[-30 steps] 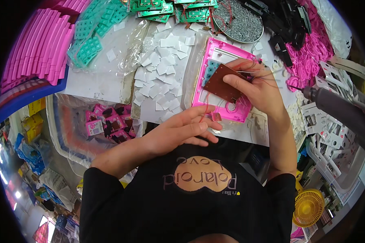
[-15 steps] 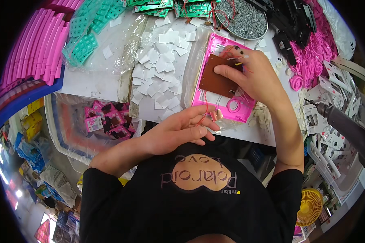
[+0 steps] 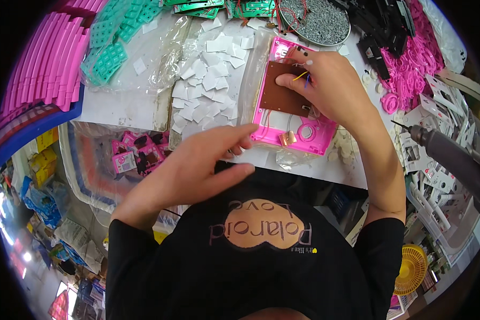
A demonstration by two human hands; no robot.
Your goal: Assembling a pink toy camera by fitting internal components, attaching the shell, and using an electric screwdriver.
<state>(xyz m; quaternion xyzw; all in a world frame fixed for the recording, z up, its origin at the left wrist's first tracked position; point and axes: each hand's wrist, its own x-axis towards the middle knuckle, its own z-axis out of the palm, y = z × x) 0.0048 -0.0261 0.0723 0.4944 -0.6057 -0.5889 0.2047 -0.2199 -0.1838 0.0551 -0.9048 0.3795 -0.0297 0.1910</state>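
A pink plastic casing [image 3: 321, 143] with a ring-shaped opening lies on a clear plastic bag in front of me. Over its middle is a brown circuit board [image 3: 281, 96], with thin red, yellow and blue wires around it. My right hand [image 3: 325, 74] grips the board by its right side, thumb on the brown face and fingers curled past the far edge. At the casing's near edge rests a small copper-coloured metal piece [image 3: 287, 138]. My left hand [image 3: 213, 160] is open and holds nothing, its index fingertip by the casing's near left corner.
White paper squares [image 3: 210, 74] are scattered left of the casing. A round tray of screws [image 3: 317, 21] and green circuit boards [image 3: 197, 6] sit at the back. A dark power screwdriver [image 3: 442, 146] juts in from the right. Pink rings [image 3: 410, 80] are heaped beyond it.
My left hand has drawn back leftward from the red wires and the copper-coloured piece. The brown board, still in my right hand, has shifted slightly away and left.
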